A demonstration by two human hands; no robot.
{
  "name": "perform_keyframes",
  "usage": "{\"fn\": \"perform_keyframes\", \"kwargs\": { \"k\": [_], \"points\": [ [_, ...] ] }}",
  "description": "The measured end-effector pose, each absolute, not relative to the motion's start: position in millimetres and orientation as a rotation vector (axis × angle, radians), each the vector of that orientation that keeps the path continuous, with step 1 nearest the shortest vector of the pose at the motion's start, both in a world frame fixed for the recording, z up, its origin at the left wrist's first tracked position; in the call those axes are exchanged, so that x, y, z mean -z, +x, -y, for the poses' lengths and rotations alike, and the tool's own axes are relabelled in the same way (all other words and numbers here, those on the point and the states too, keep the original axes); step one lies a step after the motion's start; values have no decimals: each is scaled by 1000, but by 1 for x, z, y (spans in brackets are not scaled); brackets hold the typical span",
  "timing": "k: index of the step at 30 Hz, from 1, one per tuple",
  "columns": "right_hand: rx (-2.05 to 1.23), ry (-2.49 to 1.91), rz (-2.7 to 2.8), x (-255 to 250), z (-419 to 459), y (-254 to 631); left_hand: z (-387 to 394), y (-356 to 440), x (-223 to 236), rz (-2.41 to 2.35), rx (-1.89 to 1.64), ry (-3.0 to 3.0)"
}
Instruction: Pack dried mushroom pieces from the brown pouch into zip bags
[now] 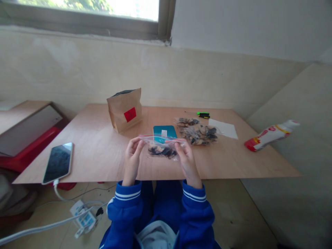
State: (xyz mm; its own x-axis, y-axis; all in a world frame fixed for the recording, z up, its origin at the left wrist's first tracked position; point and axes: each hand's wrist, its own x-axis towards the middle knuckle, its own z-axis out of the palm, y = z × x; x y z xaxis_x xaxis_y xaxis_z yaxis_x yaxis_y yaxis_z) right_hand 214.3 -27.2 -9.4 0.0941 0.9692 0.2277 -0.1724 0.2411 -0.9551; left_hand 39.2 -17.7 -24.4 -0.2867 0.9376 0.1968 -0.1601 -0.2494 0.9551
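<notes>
Between my two hands is a clear zip-lock bag [163, 151] with dark and tan dried pieces inside, its red-striped zip edge facing up. My left hand [133, 155] pinches the left end of that edge between thumb and fingers. At the other end, my right hand [186, 157] grips the bag near the zip, thumb on the near side. Just behind the bag lies a flat teal item [164, 130] with a small white label, perhaps a scale, partly covered by the bag. More filled clear bags [199, 133] lie to the right of it.
A brown paper pouch [126, 109] with a red label stands at the back left. A phone [58, 162] on a cable lies near the left edge. Screwdrivers [203, 115], white paper [224, 128] and a tilted-looking white and red bottle [269, 136] are on the right.
</notes>
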Motion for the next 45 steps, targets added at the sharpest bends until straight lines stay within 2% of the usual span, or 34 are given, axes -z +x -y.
{"fn": "perform_keyframes", "kwargs": {
  "k": [18, 30, 39, 45],
  "points": [
    [-953, -1062, 1104, 9, 32, 231, 26, 49, 8, -1136, -1745, 1014],
    [-691, -1066, 981, 13, 29, 221, 24, 53, 16, -1232, -1842, 1105],
    [-863, -1051, 1114, 17, 26, 218, 21, 60, 18, -1103, -1830, 995],
    [-858, -1066, 1130, 18, 25, 217, 21, 56, 18, -1211, -1814, 1111]
  ]
}}
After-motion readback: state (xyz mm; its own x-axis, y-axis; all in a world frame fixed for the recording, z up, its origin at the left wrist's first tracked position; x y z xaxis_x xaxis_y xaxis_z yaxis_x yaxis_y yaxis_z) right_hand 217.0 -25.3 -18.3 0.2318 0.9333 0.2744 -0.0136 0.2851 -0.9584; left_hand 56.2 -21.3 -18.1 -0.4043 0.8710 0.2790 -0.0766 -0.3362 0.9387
